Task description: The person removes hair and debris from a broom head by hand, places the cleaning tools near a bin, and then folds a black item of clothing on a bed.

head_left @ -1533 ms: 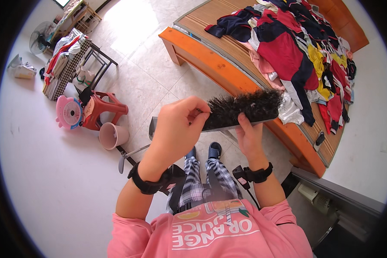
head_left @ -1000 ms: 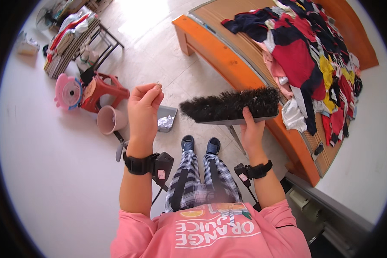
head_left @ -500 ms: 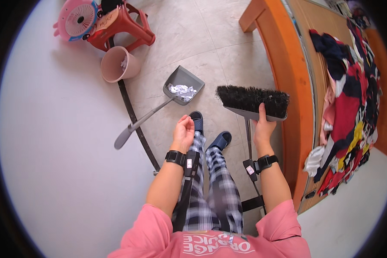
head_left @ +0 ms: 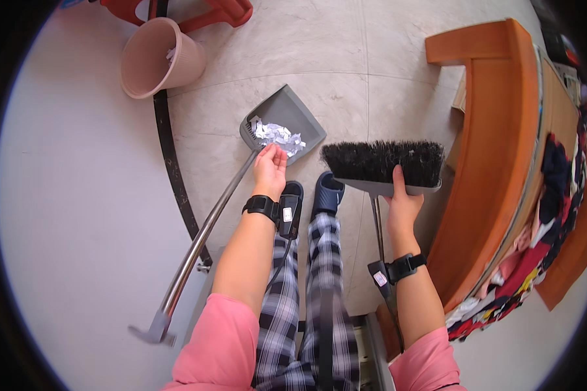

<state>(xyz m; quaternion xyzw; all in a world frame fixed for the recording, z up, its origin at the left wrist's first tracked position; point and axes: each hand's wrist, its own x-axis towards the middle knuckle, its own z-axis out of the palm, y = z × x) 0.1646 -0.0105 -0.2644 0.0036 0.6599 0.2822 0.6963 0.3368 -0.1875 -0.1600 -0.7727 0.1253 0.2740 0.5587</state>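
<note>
Broom (head_left: 385,159) held bristles-up in the right hand (head_left: 404,203), in mid-air ahead of the body, between a dustpan and the near side edge of a wooden bed frame. Grasped firmly by its grey head, with thumb laid up against the black bristles and metal handle (head_left: 377,225) slanting down past the wrist. To the left, the left hand (head_left: 271,171), turned partly palm-up, with fingers curled and fingertips bunched, overlapping the dustpan's near edge in view; impossible to tell whether clear of it, or whether empty or pinching something small. Around both wrists, black bands (head_left: 261,205) bearing small boxes, below pink sleeves (head_left: 225,339). Lower down, plaid trousers (head_left: 323,260) and dark blue slippers (head_left: 328,195), planted on a pale tiled floor (head_left: 332,52). Just beyond the toes, the grey dustpan (head_left: 298,117), resting on the floor, with white paper scraps (head_left: 275,133) heaped toward its rear, handle-side edge and a long metal shaft (head_left: 205,231) rising toward the lower left. Off to the right, the orange-brown bed frame (head_left: 509,130), with mixed clothes (head_left: 535,257) piled along its far side. Farther left, near the floor's wall edge, a tilted-looking pink bin (head_left: 188,62) with pale scraps inside, just beside a red stool (head_left: 225,13), partly cut off by the upper edge of view.
</note>
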